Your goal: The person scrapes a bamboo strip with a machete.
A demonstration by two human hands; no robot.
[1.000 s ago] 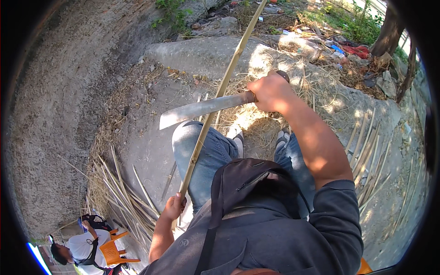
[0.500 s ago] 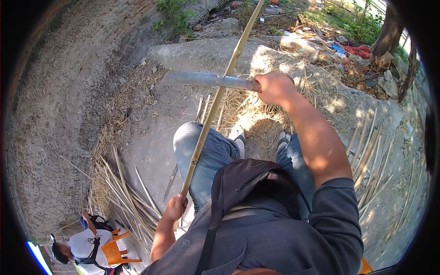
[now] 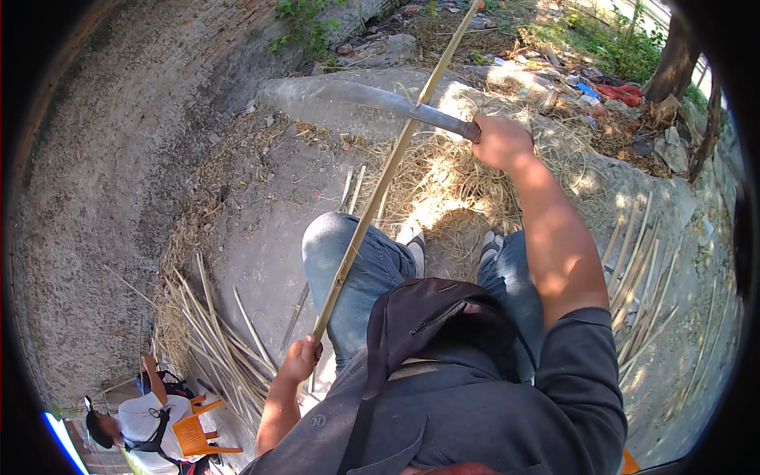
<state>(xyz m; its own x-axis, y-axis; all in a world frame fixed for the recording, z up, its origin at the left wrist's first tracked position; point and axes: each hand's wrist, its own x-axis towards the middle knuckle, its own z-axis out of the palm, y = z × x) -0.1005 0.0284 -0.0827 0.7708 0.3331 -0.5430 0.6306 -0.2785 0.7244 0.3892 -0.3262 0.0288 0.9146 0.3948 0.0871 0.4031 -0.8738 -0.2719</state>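
Note:
My left hand (image 3: pixel 300 358) is closed round the lower end of a long split bamboo strip (image 3: pixel 369 212). The strip slants up and away to the right, passing over my left knee. My right hand (image 3: pixel 503 142) grips the handle of a machete (image 3: pixel 372 96) with a long, slightly curved metal blade. The blade points left and lies across the upper part of the strip, touching it. A thin curl of shaving stands up where blade and strip meet.
Bamboo strips (image 3: pixel 226 340) lie in a pile at left, and more strips (image 3: pixel 640 269) at right. Shavings (image 3: pixel 451 186) heap before my feet. A person in white (image 3: pixel 146 423) sits on an orange chair (image 3: pixel 194 431) at lower left. Litter and a tree trunk (image 3: pixel 673 59) stand far right.
My right hand has moved slightly right, and the machete has slid farther up the strip, its blade now tilted more. The strip's far end has shifted right. My left hand stays nearly in place.

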